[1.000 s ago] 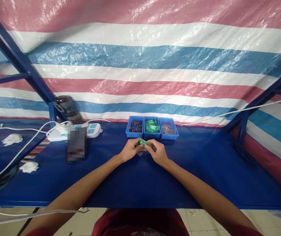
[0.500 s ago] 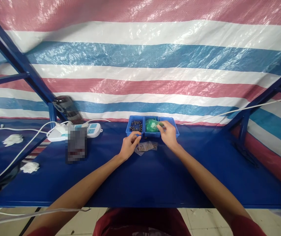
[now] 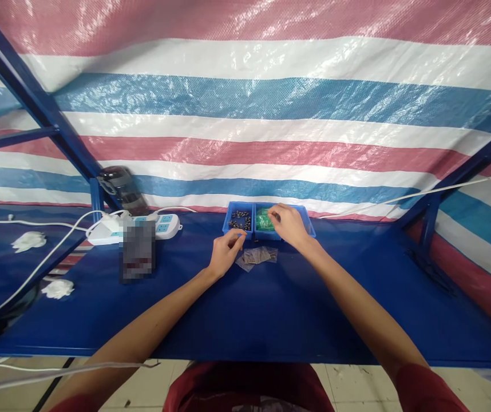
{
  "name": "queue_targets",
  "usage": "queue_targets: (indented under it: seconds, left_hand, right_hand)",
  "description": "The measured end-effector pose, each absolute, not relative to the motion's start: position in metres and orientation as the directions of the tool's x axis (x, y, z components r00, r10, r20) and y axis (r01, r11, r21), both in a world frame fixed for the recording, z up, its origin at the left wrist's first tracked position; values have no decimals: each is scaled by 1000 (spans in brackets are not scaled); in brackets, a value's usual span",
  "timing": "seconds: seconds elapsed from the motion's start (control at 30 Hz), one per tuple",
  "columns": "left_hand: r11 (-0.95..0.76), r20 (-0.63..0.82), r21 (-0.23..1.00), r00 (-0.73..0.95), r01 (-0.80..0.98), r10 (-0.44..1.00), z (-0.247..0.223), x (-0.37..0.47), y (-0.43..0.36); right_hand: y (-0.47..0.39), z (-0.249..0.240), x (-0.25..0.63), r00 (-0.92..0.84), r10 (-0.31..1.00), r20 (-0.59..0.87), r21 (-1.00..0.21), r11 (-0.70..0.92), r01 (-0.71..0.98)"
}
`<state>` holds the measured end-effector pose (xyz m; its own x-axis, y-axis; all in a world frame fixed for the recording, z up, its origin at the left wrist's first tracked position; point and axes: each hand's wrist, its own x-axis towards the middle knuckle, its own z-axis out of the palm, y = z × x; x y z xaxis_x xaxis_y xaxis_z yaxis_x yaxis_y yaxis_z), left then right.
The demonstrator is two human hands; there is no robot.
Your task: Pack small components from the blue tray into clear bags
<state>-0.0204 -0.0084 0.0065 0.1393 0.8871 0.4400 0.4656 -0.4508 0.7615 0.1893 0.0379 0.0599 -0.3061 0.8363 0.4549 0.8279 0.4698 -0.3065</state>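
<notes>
Right hand [image 3: 287, 224] reaches into the middle blue bin [image 3: 266, 233] — fingertips pinching green packets [image 3: 264, 220]; left hand [image 3: 225, 252] loosely curled (contents unclear) beside clear bags [image 3: 257, 256].

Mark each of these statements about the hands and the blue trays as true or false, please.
1. The right hand reaches over the middle tray with green pieces. True.
2. The left hand rests inside the left tray of dark small parts. False: it is on the blue table, in front of the trays.
3. Small clear bags lie on the table between the hands. True.
4. The white power strip lies right of the trays. False: it lies to their left.
</notes>
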Motion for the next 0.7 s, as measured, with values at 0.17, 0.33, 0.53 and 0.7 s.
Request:
queue_targets:
  seconds: [0.17, 0.33, 0.53, 0.7]
  left_hand:
    - [-547, 293, 532, 466, 646, 835, 7, -25, -4]
    - [-608, 180, 335, 585, 719, 791, 3, -28, -1]
    - [-651, 204, 235, 618, 722, 759, -5, -31, 6]
    - [-631, 183, 196, 605, 750, 775, -5, -29, 8]
  right_hand:
    - [-9, 41, 180, -393, 911, 123, -167, 409, 897]
    - [-25, 12, 173, -322, 947, 2, -91, 321, 943]
    - [-15, 7, 169, -340, 940, -25, -167, 332, 929]
    - [-7, 10, 170, -346, 938, -30, -195, 333, 922]
